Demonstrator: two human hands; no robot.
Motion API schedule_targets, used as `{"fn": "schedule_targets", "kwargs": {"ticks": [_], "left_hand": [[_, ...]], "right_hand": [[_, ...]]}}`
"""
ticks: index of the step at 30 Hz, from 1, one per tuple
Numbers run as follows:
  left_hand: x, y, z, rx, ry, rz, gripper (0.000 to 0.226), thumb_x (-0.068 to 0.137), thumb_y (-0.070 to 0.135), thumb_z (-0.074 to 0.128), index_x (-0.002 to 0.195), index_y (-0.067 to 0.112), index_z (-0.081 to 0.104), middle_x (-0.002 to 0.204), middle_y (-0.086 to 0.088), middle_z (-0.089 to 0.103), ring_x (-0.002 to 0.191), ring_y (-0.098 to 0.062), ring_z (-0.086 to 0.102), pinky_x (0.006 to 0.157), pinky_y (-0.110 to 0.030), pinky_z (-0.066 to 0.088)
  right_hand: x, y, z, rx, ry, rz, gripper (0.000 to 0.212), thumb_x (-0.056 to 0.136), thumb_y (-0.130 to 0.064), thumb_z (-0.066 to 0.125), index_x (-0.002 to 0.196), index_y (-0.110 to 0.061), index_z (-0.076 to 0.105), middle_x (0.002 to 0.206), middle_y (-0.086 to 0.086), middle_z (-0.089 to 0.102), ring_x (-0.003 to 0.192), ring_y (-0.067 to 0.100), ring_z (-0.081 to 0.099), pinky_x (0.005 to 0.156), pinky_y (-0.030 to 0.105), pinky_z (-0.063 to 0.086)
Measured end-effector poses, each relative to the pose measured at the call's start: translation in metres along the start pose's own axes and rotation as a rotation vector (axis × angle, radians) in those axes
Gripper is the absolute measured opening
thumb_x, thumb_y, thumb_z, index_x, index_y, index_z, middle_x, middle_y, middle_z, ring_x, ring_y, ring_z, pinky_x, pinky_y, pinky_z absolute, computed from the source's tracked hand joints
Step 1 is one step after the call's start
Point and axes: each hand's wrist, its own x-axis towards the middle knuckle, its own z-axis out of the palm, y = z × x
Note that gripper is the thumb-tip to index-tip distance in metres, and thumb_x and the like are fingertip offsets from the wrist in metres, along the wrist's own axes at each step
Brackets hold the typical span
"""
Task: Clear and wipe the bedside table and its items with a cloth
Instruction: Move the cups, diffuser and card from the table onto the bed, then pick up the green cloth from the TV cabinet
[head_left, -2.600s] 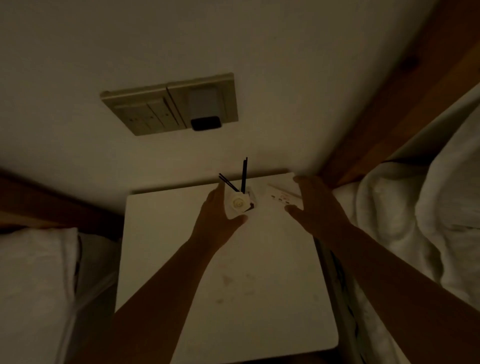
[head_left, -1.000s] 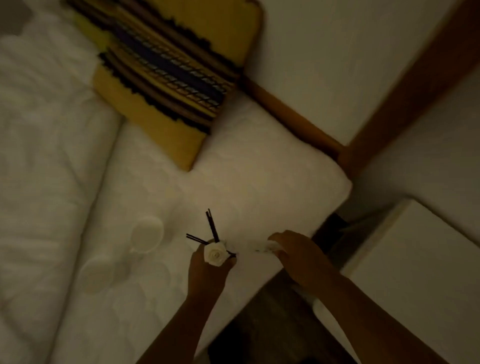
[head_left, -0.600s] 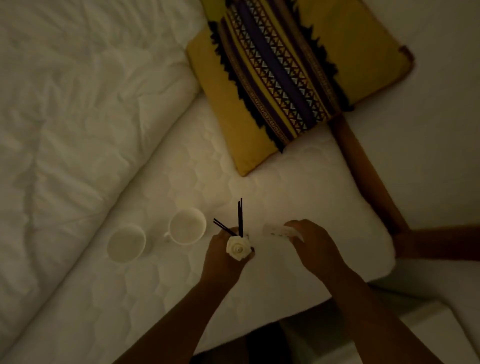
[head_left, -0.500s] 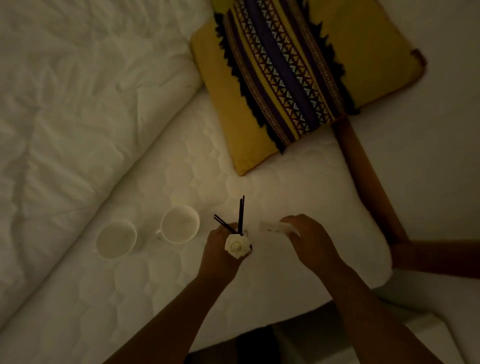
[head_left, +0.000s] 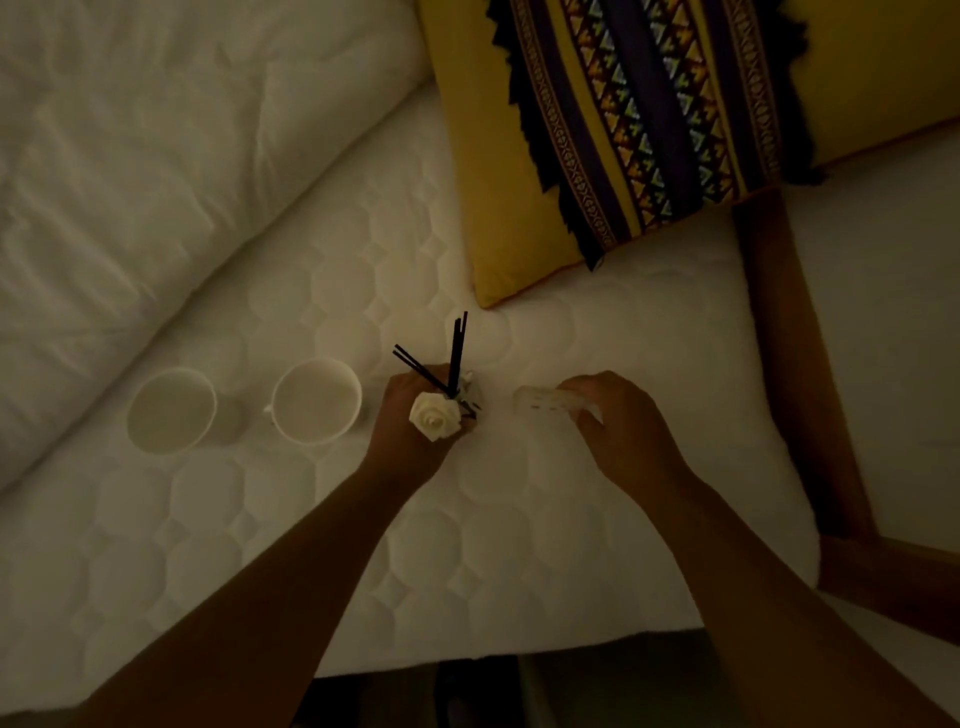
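Note:
My left hand (head_left: 410, 431) is shut around a small reed diffuser (head_left: 451, 392) with black sticks and a white rose, held low over the quilted white mattress (head_left: 363, 270). My right hand (head_left: 618, 431) grips a small flat white object (head_left: 540, 402) just to the right, also close to the mattress. Two white cups stand on the mattress left of my left hand: one (head_left: 317, 400) right beside it, the other (head_left: 171, 410) further left. The bedside table is out of view.
A yellow cushion (head_left: 623, 114) with a dark patterned stripe lies at the head of the bed. A white duvet (head_left: 156, 130) is bunched at upper left. A wooden bed frame (head_left: 795, 364) runs down the right side.
I turned from the bedside table to the bed, carrying the diffuser and the white object. Over the last half second both hands moved lower toward the mattress, next to the cups.

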Motion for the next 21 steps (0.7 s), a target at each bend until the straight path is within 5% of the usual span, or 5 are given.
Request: {"fn": "schedule_targets", "kwargs": {"ticks": [4,8,11,16,21], "left_hand": [[-0.001,-0.006,0.007,-0.011,0.042,-0.005,0.05,0.06,0.007,0.079,0.1,0.024,0.056,0.079,0.034,0.046,0.083,0.031,0.049,0.074,0.006,0.039],[-0.007,-0.014,0.003,-0.066,-0.094,-0.142,0.059,0.071,0.008,0.081,0.121,0.03,0.056,0.116,0.007,0.06,0.113,-0.018,0.058,0.099,-0.045,0.048],[-0.016,-0.013,-0.004,-0.068,-0.075,-0.279,0.072,0.071,0.012,0.082,0.13,0.029,0.045,0.13,0.003,0.052,0.118,-0.023,0.054,0.094,-0.029,0.045],[-0.052,-0.002,-0.031,0.029,-0.158,-0.439,0.078,0.078,0.017,0.078,0.145,0.019,0.039,0.14,-0.003,0.047,0.121,-0.019,0.05,0.102,-0.043,0.047],[-0.098,0.026,-0.085,0.014,-0.207,-0.567,0.067,0.079,0.023,0.078,0.138,0.023,0.046,0.127,0.002,0.056,0.106,-0.011,0.056,0.093,-0.033,0.051]], "right_hand": [[0.0,0.004,0.004,0.016,0.022,0.002,0.034,0.09,-0.01,0.057,0.123,-0.016,0.062,0.116,0.009,0.062,0.107,0.025,0.057,0.094,0.032,0.046],[-0.005,0.004,0.002,0.021,0.06,0.059,0.046,0.088,-0.016,0.062,0.133,-0.018,0.052,0.127,0.005,0.054,0.118,0.022,0.052,0.097,0.03,0.046],[-0.011,0.006,-0.009,0.025,0.09,0.117,0.057,0.086,-0.023,0.066,0.139,-0.021,0.043,0.134,0.003,0.047,0.121,0.021,0.049,0.095,0.032,0.048],[-0.033,-0.009,-0.032,0.007,0.074,0.181,0.061,0.086,-0.029,0.067,0.14,-0.025,0.038,0.135,0.004,0.044,0.121,0.022,0.05,0.093,0.034,0.05],[-0.072,-0.059,-0.051,-0.049,-0.05,0.27,0.044,0.088,-0.034,0.063,0.127,-0.018,0.051,0.121,0.008,0.057,0.108,0.023,0.058,0.088,0.036,0.051]]}}
